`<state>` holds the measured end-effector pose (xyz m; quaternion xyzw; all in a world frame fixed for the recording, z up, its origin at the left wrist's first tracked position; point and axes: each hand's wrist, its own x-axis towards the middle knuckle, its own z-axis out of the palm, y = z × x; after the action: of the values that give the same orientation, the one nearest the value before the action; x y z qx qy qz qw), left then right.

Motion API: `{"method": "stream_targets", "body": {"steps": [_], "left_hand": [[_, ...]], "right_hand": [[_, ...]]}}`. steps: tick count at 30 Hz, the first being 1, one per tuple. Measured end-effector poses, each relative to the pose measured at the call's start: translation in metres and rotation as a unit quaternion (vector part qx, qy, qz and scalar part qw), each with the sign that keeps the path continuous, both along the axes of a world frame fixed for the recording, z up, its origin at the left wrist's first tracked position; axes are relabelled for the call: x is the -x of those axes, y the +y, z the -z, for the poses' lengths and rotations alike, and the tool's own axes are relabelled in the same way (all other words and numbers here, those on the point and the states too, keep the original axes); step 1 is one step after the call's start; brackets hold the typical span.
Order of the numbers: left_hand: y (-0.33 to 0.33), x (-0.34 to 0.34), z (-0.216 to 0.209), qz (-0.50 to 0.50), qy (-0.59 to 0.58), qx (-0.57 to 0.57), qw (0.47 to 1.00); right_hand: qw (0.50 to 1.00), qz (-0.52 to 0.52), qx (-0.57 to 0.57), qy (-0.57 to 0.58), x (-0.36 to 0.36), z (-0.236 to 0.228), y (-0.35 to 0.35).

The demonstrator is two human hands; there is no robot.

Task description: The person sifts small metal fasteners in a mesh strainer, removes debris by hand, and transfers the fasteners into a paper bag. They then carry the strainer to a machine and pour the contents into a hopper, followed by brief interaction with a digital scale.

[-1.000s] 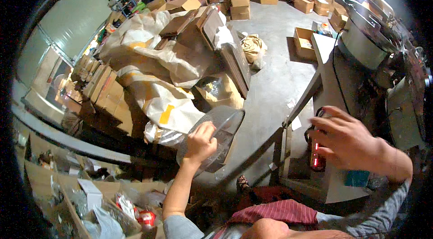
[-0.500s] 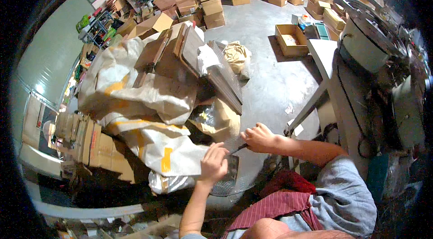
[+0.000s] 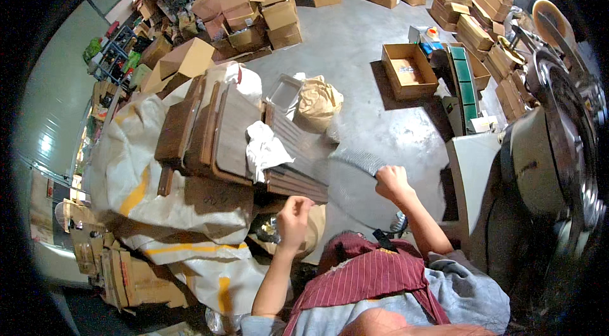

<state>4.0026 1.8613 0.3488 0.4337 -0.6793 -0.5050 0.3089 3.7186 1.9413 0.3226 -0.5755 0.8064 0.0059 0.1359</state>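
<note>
My right hand [image 3: 394, 184] is closed on the edge of a thin, see-through, silvery piece with a finely ridged rim [image 3: 358, 161]. It looks round and mesh-like, but its exact kind is unclear. To its left my left hand [image 3: 294, 222] is raised with thumb and fingers drawn together; anything between them is too small to make out. Just beyond the left hand, brown slatted panels [image 3: 295, 184] lean beside several dark brown boards [image 3: 240, 136]. A white cloth [image 3: 265, 151] hangs over them. Below the panels, an open tan bag [image 3: 315, 234] is partly hidden by my left hand.
A large white woven sheet with yellow stripes [image 3: 127, 165] spreads at the left. An open cardboard box [image 3: 409, 85] stands on the floor ahead, beside a narrow green-topped piece [image 3: 463, 85]. A grey table [image 3: 472, 158] and a big round metal machine [image 3: 539, 165] flank me on the right.
My hands have moved apart. The right hand went to the right with the see-through piece, and the left no longer touches it. My view has shifted, bringing the boards nearer.
</note>
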Motion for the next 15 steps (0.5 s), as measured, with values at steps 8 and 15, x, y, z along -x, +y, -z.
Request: {"method": "stream_targets", "body": {"steps": [8,15], "left_hand": [[-0.112,0.160,0.169,0.182,0.078,-0.577,0.792],[-0.234,0.292,0.256,0.154,0.200,-0.786,0.564]], "right_hand": [[0.927,0.363,0.034,-0.081,0.210,0.107,-0.146],[0.858,0.406,0.013,-0.315,0.285,0.152,-0.277]]}}
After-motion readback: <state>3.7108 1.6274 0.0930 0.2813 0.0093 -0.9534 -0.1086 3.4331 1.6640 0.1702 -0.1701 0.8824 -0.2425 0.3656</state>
